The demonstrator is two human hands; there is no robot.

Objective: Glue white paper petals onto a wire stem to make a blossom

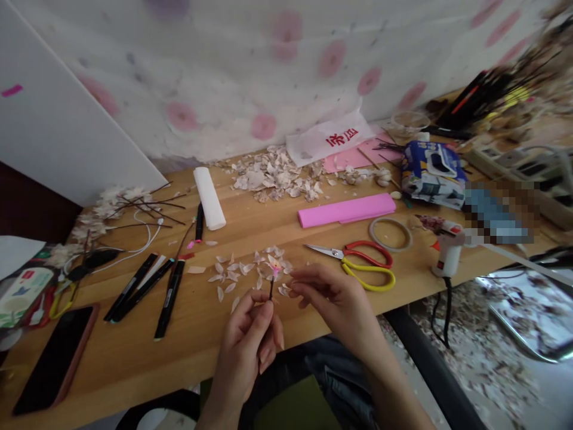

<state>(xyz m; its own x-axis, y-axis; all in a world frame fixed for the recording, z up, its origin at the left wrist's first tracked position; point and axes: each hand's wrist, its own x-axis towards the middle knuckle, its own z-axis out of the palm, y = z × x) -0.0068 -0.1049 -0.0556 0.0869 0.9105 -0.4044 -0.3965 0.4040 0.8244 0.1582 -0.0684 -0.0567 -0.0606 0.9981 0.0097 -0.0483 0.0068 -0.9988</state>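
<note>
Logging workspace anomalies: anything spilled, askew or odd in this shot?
Yes. Pale flakes litter the floor at right, apparently spilled, since similar ones lie on the table. The glue gun also sits near the table's edge, cord hanging over, which looks precarious.

From my distant seat I see a close work corner. Across the back hangs a white wall covering (233,65), printed with blurred pink rounds and a few grey-purple marks, its surface gently creased. To the left stands a plain, pale panel (85,101), its edge slanting down to the counter (257,221), which is light brown wood with visible grain and runs the full width. A dark brown surface (33,209) shows below the panel. At lower right I make out a pale floor (539,388) strewn with whitish scraps, a black bar (432,365) resembling a chair arm, and a shiny metal-edged surface (530,319). The light is soft and dim.
</note>
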